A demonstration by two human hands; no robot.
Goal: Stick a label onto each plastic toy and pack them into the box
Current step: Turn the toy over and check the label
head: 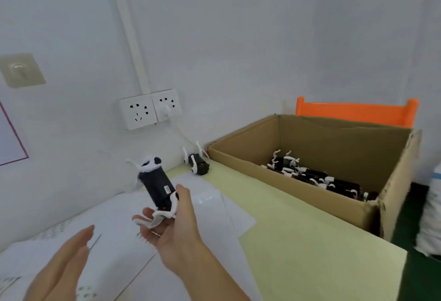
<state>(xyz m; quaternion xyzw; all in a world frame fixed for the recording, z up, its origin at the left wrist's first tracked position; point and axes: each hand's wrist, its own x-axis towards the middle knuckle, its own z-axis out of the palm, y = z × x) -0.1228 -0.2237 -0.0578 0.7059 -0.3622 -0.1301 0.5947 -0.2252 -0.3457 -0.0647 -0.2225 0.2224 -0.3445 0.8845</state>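
Now the right hand grips a black and white toy by its lower end, thumb along one side, fingers curled under its white legs, and a small white label shows on the black body. The left hand hangs apart from it, fingers straight, holding nothing, above white sheets on the table. Beyond the right hand, near the wall, lies another toy. Further right stands the cardboard box, with a heap of toys inside.
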